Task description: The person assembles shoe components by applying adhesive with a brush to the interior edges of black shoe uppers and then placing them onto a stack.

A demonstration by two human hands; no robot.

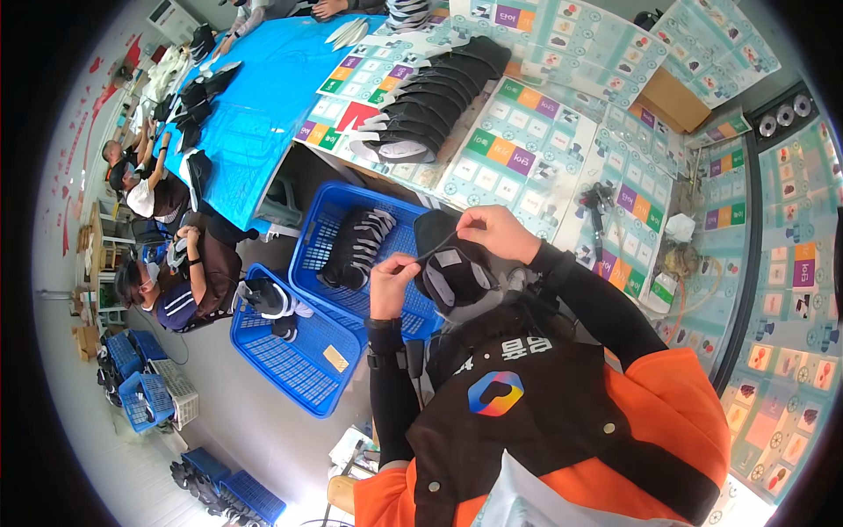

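Note:
A black shoe upper point(457, 279) with a grey lining and a small pale label inside is held up close to my body, its opening facing me. My left hand point(392, 283) pinches its left edge between thumb and fingertips. On the other side, my right hand point(502, 232) has thumb and forefinger closed on its upper right edge. Directly behind the upper stands a blue plastic basket point(303, 263), in which a row of black-and-white shoe uppers point(358, 248) lies stacked.
On the table point(487, 180) ahead lies a long row of black uppers point(439, 101). A second blue basket point(299, 373) with a few shoe pieces is at the left. A seated co-worker point(189, 272) works beyond it. A dark tool point(598, 198) lies on the table at right.

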